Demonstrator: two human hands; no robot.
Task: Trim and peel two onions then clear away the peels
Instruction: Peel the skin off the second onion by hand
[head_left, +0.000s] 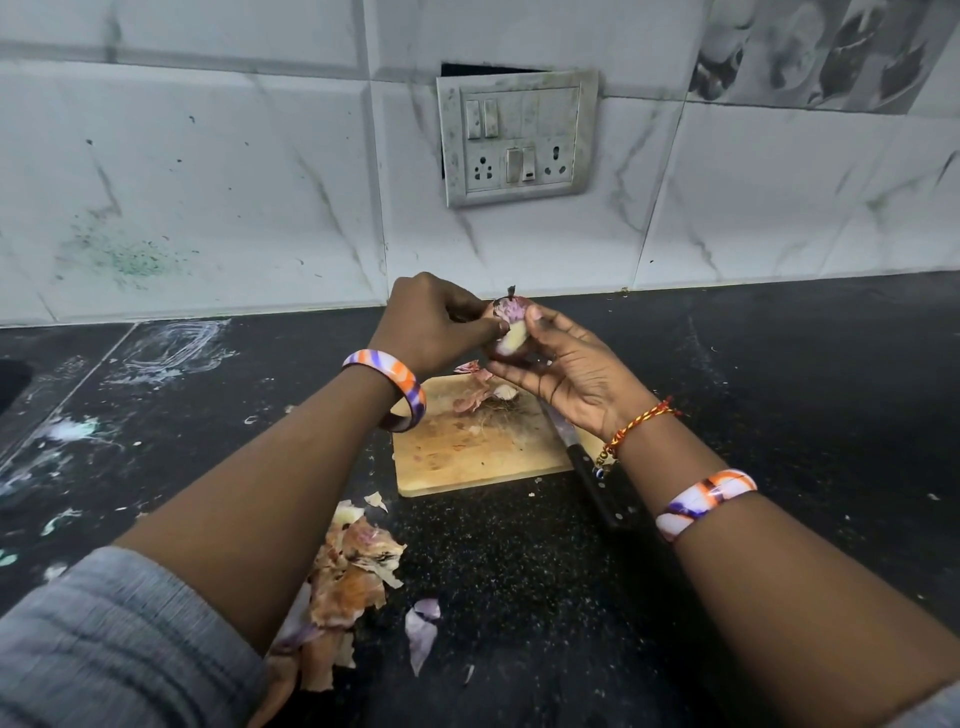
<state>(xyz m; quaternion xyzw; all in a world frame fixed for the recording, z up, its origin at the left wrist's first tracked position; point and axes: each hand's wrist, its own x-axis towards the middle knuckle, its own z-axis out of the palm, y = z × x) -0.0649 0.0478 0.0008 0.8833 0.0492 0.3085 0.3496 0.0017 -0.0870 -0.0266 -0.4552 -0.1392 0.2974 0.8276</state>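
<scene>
A small, partly peeled purple onion (508, 326) is held in the air above the far edge of the rectangular wooden cutting board (470, 452), so that loosened skin falls onto the board. The right hand (558, 370) cradles the onion from below, palm up, with fingers curled around it to steady it. The left hand (434, 325) pinches at the onion's skin with thumb and fingertips, apparently to strip a layer. A dark-handled kitchen knife (582, 462) lies set aside along the board's right edge, partly hidden under the right wrist. Papery purple-brown peels (353, 566) are heaped on the speckled black counter (519, 571) nearer the person, still to be cleared; a few more scraps (480, 392) lie on the board.
</scene>
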